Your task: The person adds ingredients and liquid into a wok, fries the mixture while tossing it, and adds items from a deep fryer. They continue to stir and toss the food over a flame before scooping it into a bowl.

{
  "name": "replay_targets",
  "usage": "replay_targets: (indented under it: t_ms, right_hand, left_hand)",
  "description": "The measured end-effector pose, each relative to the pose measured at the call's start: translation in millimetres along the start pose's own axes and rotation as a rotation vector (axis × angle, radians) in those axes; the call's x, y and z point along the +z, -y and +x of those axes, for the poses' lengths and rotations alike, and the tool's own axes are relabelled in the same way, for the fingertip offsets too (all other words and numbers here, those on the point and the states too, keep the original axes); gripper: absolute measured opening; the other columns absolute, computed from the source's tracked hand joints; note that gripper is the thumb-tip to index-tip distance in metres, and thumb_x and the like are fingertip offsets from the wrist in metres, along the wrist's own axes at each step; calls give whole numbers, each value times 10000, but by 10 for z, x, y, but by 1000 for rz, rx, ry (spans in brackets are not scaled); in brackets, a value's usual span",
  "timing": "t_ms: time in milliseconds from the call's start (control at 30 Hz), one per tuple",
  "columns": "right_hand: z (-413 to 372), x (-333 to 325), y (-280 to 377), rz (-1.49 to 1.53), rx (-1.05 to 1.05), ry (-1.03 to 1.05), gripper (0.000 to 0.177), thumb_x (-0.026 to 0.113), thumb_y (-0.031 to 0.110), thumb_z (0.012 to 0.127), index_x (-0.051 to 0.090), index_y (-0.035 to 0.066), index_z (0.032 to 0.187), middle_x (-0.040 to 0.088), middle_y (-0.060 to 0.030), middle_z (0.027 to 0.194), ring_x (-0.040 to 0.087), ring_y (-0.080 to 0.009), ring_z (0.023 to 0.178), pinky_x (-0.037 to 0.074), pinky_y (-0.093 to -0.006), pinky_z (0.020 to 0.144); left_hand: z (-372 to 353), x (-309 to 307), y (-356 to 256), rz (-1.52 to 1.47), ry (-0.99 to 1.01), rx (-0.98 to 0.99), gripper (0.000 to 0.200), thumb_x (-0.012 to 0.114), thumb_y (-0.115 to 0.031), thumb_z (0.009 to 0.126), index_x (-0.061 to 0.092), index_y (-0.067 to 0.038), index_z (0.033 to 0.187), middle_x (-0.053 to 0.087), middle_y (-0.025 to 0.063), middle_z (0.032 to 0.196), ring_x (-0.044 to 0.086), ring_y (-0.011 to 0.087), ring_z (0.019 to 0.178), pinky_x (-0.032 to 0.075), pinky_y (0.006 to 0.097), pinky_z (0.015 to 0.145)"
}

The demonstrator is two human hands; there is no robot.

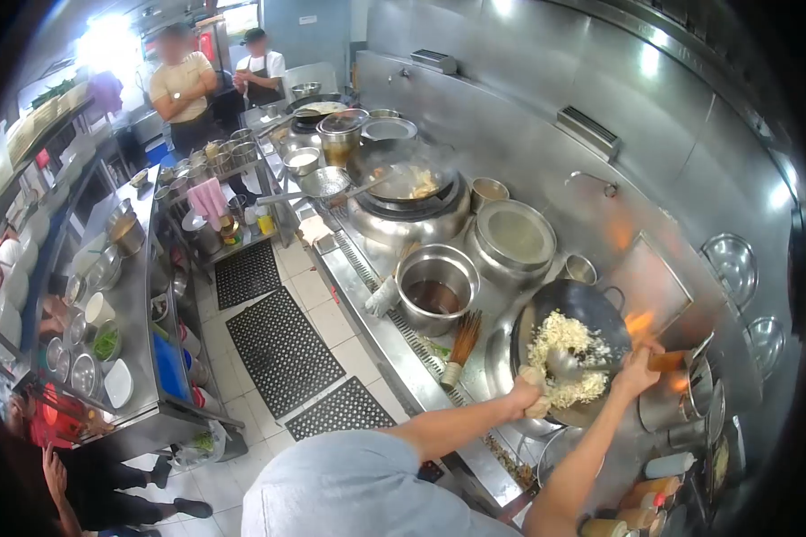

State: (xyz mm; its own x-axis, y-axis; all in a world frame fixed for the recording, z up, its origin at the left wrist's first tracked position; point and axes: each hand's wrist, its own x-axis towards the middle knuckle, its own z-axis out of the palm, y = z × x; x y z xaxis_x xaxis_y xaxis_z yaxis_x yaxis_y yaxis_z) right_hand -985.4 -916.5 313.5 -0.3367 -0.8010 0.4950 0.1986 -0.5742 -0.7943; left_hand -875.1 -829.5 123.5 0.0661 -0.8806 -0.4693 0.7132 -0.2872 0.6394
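Note:
A dark wok sits tilted over the burner, holding pale, rice-like food in loose grains. My left hand is closed on a beige folded cloth at the wok's near rim. With my right hand I grip a ladle; its metal bowl is in the food and its wooden handle end sticks out beyond my fist. Orange flame rises at the wok's right side, close to my right hand.
Left of the wok are a pot of dark liquid and a bamboo brush. A second wok with food stands further back. Sauce bottles line the lower right. Two people stand at the far end; another person's hand shows lower left.

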Motion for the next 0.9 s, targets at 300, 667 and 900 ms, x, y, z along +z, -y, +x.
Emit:
replay_targets:
  t_ms: [300,667,900]
  right_hand:
    - [859,121,-81,-127,61,-55,27,596,69,837,570,69,841,449,22,554,416,-102,438,353,-271,410]
    - [275,125,528,-78,-98,-176,78,575,-11,785,572,43,840,487,6,606,425,-84,447,344,-248,410]
    - [-435,-130,990,54,-85,-135,60,556,-21,860,568,37,854,483,1,623,417,-69,467,330,-233,428]
  left_hand:
    - [-275,-432,131,129,18,-93,438,595,-55,800,463,15,1212,543,179,1144,602,247,943,541,402,737]
    - [-343,-407,103,172,229,23,57,466,-55,867,465,-37,921,532,102,724,511,244,530,442,396,445]
    - [-449,33,-378,52,103,-136,78,510,-104,895,482,-52,947,582,84,803,606,224,683,508,352,553]
